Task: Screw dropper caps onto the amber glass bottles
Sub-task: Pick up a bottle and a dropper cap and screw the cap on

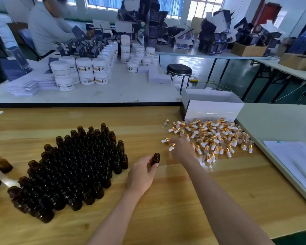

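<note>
One bottle [155, 159] held ready for capping
Left hand [143, 173] grasps the bottle upright, centre frame; right hand [181, 150] at the cap pile [219, 137], grip too blurred to tell.

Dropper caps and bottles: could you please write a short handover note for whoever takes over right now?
Left hand: grips one open bottle upright, just right of the block of open bottles.
Right hand: blurred, at the near edge of the cap pile; whether it holds a cap is unclear.
Done: one capped bottle lies at the far left.
Left: cap the held bottle, then the whole block.
</note>
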